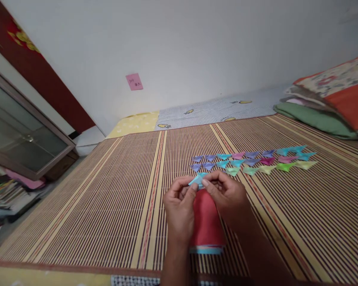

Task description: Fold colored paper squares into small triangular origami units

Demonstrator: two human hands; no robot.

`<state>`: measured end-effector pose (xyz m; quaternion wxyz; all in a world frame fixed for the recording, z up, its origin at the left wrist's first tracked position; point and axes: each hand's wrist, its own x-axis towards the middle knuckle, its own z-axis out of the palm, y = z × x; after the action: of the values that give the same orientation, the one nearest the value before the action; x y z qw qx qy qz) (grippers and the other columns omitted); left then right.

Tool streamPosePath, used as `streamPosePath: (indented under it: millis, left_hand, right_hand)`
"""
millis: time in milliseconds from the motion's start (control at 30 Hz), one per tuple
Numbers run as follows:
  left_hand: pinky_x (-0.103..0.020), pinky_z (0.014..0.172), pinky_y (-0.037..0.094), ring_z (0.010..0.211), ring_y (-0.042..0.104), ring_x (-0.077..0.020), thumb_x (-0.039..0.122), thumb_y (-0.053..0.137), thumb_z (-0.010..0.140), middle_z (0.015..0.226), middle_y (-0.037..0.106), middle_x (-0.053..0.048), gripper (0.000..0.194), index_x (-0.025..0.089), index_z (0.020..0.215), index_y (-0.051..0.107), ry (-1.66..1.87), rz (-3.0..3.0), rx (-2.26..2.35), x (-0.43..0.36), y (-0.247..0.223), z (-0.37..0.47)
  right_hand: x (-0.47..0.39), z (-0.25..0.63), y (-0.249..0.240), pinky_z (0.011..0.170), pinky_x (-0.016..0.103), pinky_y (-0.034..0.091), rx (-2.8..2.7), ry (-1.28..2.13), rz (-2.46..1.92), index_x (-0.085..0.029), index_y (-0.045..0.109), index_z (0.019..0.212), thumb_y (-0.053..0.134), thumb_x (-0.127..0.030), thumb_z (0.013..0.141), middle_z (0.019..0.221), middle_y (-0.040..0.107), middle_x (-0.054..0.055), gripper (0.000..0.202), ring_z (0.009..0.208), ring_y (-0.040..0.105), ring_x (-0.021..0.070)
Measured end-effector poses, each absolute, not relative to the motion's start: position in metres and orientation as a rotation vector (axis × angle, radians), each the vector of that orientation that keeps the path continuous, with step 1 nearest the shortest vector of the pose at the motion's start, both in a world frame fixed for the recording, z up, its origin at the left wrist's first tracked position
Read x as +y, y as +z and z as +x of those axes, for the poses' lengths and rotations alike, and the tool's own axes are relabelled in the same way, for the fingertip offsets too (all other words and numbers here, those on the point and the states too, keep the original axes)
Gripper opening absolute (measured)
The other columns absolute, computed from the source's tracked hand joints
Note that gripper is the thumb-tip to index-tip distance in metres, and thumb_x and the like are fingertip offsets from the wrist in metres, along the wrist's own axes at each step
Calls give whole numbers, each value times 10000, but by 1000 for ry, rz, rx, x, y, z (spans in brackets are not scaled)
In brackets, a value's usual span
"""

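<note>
A small folded piece of light blue paper point(197, 180) is pinched between the thumbs and fingers of both hands. My left hand point(181, 198) grips its left side, and my right hand point(225, 194) grips the right side. Below it lies a stack of coloured paper sheets point(209, 222), red on top with blue edges showing at the near end; my wrists partly cover its sides. Just beyond my hands, rows of small folded paper pieces point(267, 161) in purple, blue, pink and green lie on the mat.
A striped bamboo mat point(116, 206) covers the bed. Pillows and folded bedding point(319, 115) are piled at the far right. A pink note point(134, 82) is stuck on the wall. At the left stand a glass-fronted cabinet point(26, 127) and a pile of books point(10, 194).
</note>
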<state>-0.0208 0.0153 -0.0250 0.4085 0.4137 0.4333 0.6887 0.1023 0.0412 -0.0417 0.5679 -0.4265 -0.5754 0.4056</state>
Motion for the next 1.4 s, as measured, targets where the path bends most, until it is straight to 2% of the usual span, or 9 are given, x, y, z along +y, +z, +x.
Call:
streamPosePath:
  millis: [133,233,567,800,900,1000,1100,1267,1400]
  left_hand:
    - [-272,768,552,783,689,-162,273,784,836,808,737,-26,95,179,848,779,1639,1031,1098,16,-26,-24]
    - [-245,688,510,700,632,-141,322,753,872,726,701,-19,183,167,776,762,1599,1057,1138,17,-27,-29]
    - [-249,674,499,676,618,-135,326,773,838,731,711,-22,179,150,805,767,1559,1047,1152,19,-31,-29]
    - [-238,626,471,606,589,-120,330,791,812,648,674,-5,208,146,733,734,1501,1033,1100,20,-31,-30]
    - [-264,709,519,714,663,-149,330,801,808,770,739,-35,182,154,844,767,1556,990,1128,21,-33,-28]
    - [-337,869,550,932,715,-205,347,805,823,985,780,-82,300,172,1063,764,1591,963,1193,20,-31,-25]
    - [-389,945,548,999,728,-233,402,747,880,1066,784,-119,346,162,1129,748,1535,979,1182,15,-25,-21]
    - [-355,863,584,889,753,-212,325,774,829,978,801,-102,299,152,1072,751,1567,915,1111,16,-26,-21]
    - [-280,730,567,747,720,-169,285,770,811,818,771,-51,162,152,900,746,1643,917,1187,21,-32,-31]
  right_hand:
    - [43,106,-42,670,314,517,-1361,978,-994,-215,670,849,688,-349,905,757,700,20,147,695,652,187]
    - [43,106,-44,675,309,519,-1370,1048,-965,-213,662,843,674,-350,915,758,683,16,156,701,641,182]
    - [45,109,-44,664,294,492,-1433,1184,-897,-201,661,789,661,-372,930,739,687,6,221,696,635,166]
    - [45,108,-45,661,294,501,-1438,1191,-866,-206,654,795,653,-349,942,716,661,-12,206,673,629,160]
    - [43,105,-42,662,301,503,-1479,909,-937,-209,658,847,662,-307,949,754,677,-4,142,682,636,167]
    - [43,103,-42,723,332,484,-1582,257,-971,-204,644,835,654,-205,950,790,687,24,115,757,643,197]
    - [45,101,-46,766,381,447,-1715,-180,-952,-203,624,799,633,-166,960,788,700,54,165,807,643,241]
    - [42,93,-46,771,412,426,-1848,-196,-950,-185,650,821,618,-169,967,836,709,83,150,828,636,266]
    - [37,94,-36,802,389,485,-1864,139,-810,-193,665,903,639,-169,955,915,717,64,62,900,664,244]
